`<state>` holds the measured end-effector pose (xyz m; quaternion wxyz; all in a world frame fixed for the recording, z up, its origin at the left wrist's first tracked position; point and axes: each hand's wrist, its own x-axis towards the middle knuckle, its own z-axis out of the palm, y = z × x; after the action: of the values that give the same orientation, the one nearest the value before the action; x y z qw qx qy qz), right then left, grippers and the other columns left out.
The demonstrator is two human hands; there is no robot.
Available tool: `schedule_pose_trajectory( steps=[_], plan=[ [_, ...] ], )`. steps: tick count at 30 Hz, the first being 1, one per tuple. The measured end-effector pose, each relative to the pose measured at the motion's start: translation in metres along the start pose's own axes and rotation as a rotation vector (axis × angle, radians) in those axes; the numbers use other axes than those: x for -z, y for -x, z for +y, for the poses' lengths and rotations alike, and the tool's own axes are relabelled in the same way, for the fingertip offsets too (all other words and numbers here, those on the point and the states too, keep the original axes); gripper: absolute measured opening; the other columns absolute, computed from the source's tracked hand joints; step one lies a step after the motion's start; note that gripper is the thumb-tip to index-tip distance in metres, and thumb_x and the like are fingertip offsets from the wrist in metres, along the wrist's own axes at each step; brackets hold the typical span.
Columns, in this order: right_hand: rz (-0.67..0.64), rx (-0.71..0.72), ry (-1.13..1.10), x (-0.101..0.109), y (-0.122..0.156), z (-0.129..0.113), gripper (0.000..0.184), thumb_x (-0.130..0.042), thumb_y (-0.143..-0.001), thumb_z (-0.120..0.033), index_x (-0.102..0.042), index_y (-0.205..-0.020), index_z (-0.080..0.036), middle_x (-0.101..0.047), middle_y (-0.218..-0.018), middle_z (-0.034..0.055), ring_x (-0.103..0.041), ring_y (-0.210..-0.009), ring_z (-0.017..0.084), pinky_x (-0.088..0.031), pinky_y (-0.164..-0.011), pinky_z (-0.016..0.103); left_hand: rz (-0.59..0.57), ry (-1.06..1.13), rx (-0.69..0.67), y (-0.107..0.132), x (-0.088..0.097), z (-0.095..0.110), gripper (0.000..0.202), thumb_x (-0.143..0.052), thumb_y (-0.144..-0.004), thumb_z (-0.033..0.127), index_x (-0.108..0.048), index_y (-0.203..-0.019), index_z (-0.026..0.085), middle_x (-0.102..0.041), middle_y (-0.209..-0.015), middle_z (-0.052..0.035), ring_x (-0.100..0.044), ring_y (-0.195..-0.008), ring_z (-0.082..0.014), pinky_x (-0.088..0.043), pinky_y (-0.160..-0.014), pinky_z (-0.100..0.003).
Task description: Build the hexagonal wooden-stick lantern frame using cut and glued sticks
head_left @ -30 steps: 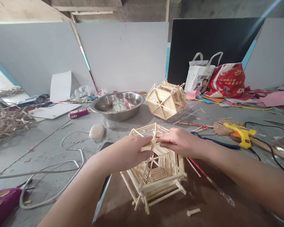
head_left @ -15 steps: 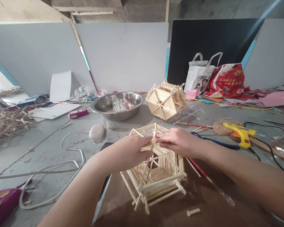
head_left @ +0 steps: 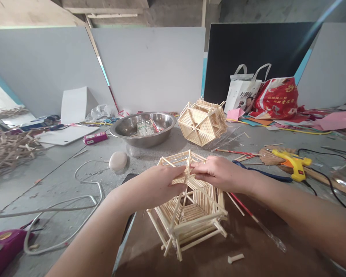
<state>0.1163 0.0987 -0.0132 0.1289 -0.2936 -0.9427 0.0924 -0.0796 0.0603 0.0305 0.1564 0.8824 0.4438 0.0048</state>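
Note:
A six-sided frame of thin wooden sticks (head_left: 196, 227) stands on a brown board (head_left: 144, 254) in front of me. My left hand (head_left: 164, 182) reaches over its left side, thumb and fingers closed on sticks near the middle of the top. From the right, my right hand (head_left: 219, 173) grips the same spot, its fingertips almost meeting the left ones. Exactly which stick each hand pinches is partly hidden by the fingers. Beyond the hands, a finished-looking stick lantern shape (head_left: 197, 127) with closely laid sticks rests on the floor.
A steel basin (head_left: 144, 140) holding packaged sticks stands behind. To the right lie a yellow glue gun (head_left: 296, 163) and blue-handled pliers (head_left: 262, 173). A white cable (head_left: 96, 192) loops at left, near a purple device (head_left: 7, 250). Bags (head_left: 276, 100) stand at the back right.

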Motion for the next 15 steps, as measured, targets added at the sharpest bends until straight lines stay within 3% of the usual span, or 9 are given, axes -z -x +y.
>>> schedule_pose_trajectory(
  steps=[15],
  plan=[
    [-0.012,0.005,-0.001,0.0013,-0.0004,-0.0015,0.029,-0.034,-0.087,-0.031,-0.060,-0.098,-0.024,-0.063,-0.098,0.0024,-0.057,-0.084,0.016,-0.038,-0.072,0.029,0.008,0.006,-0.005,-0.0008,0.0004,0.0013,0.015,-0.035,-0.078,0.023,-0.049,-0.084,0.020,-0.053,-0.070,0.0016,-0.046,-0.058,-0.0111,-0.031,-0.051,-0.022]
  ],
)
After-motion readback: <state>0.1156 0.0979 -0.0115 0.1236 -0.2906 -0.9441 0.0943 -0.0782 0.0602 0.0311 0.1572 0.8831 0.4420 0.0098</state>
